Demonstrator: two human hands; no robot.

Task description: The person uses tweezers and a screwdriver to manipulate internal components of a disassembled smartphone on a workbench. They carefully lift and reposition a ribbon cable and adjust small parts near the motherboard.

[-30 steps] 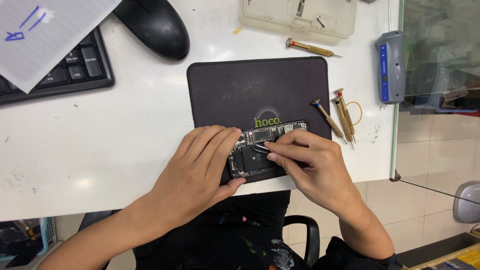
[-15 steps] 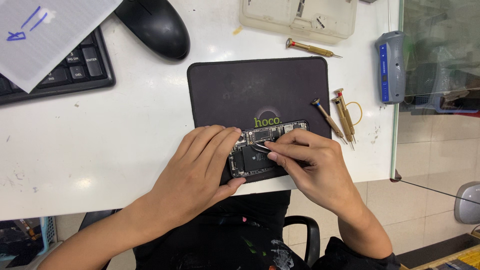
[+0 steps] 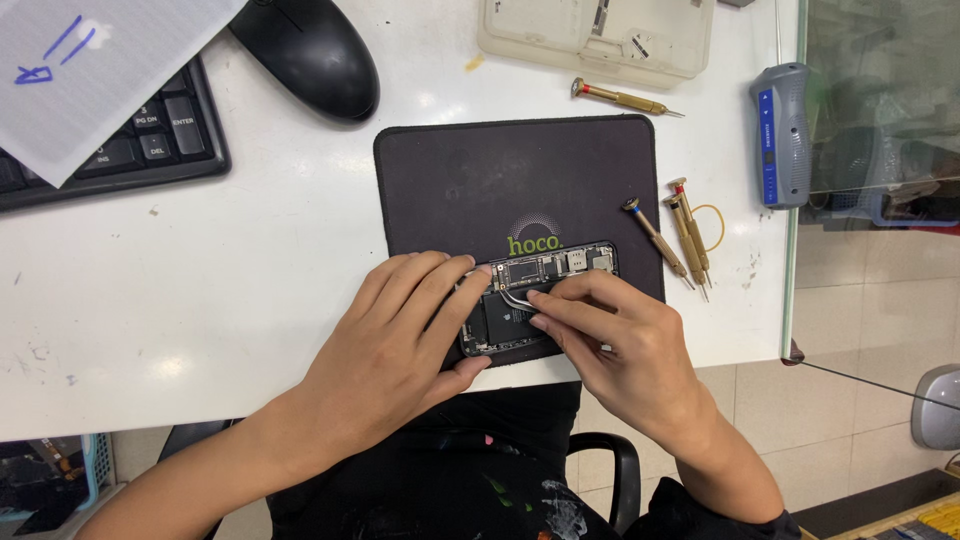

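— What are the hands doing?

— The left hand (image 3: 400,345) is lying over the left end of an opened phone (image 3: 540,295), fingers spread across it and thumb tucked under its near side, pinning it down. The right hand (image 3: 620,340) is pinching curved metal tweezers (image 3: 512,300) in a narrow grip, tips dipping into the phone's insides.

— And where is the phone sitting?

— On the near edge of the dark work mat (image 3: 510,180), which is lying close to the table's front edge.

— Anything else around?

— Three brass screwdrivers (image 3: 680,235) are resting just beside the mat's right edge, another one (image 3: 622,98) beyond its far right corner. A black mouse (image 3: 310,55) and keyboard (image 3: 120,145) are sitting toward the far left corner.
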